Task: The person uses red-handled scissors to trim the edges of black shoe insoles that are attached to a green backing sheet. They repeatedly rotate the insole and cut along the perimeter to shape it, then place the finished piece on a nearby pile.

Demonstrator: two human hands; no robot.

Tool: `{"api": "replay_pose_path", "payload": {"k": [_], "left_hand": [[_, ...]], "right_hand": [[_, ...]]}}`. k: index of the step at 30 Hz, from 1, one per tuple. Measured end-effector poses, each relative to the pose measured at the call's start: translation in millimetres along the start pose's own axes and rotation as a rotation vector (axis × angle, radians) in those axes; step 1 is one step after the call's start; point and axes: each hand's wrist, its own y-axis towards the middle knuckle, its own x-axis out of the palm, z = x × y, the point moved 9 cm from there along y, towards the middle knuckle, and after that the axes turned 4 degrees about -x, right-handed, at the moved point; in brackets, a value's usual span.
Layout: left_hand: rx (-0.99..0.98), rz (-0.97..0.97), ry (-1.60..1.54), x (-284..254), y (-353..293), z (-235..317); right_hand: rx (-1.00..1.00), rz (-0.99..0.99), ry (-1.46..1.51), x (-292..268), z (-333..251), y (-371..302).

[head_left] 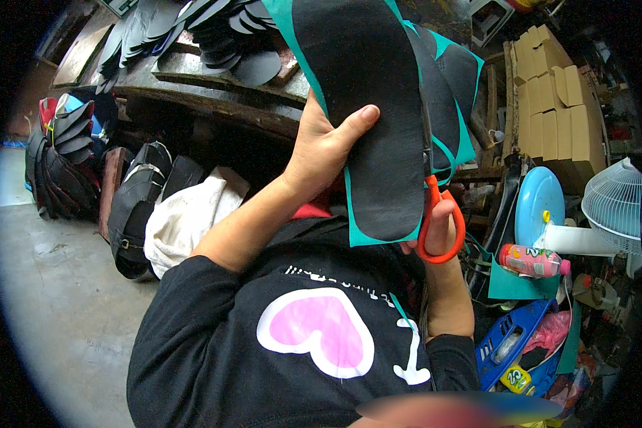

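Note:
My left hand (pixel 328 143) grips a black sole-shaped piece (pixel 389 171) with a teal green sheet (pixel 357 234) showing along its edges, thumb pressed flat on the black face. In my right hand (pixel 441 221) is a pair of scissors (pixel 458 234) with orange handles, fingers through the loops. The blades lie along the right edge of the sole piece, between it and another teal-edged black part (pixel 446 93) to the right. How far the blades are open is partly hidden.
A workbench (pixel 214 93) ahead bears stacks of dark sole pieces (pixel 257 68). Black bundles (pixel 63 167) and a white cloth (pixel 185 217) are on the left. Right are cardboard boxes (pixel 549 118), a fan (pixel 613 200), a pink bottle (pixel 531 261) and a blue basket (pixel 510 342).

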Motion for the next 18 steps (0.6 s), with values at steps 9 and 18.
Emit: {"api": "replay_pose_path", "payload": {"k": [9,18], "left_hand": [[-0.136,-0.061,-0.030,10.7,-15.1,-14.9],[-0.225,-0.093,-0.051,3.6,-18.6,-19.5]], "right_hand": [[-0.244,0.473,-0.049,-14.1,-8.8,10.6],[-0.166,0.321,-0.070,-1.9,-13.0,19.1]]}}
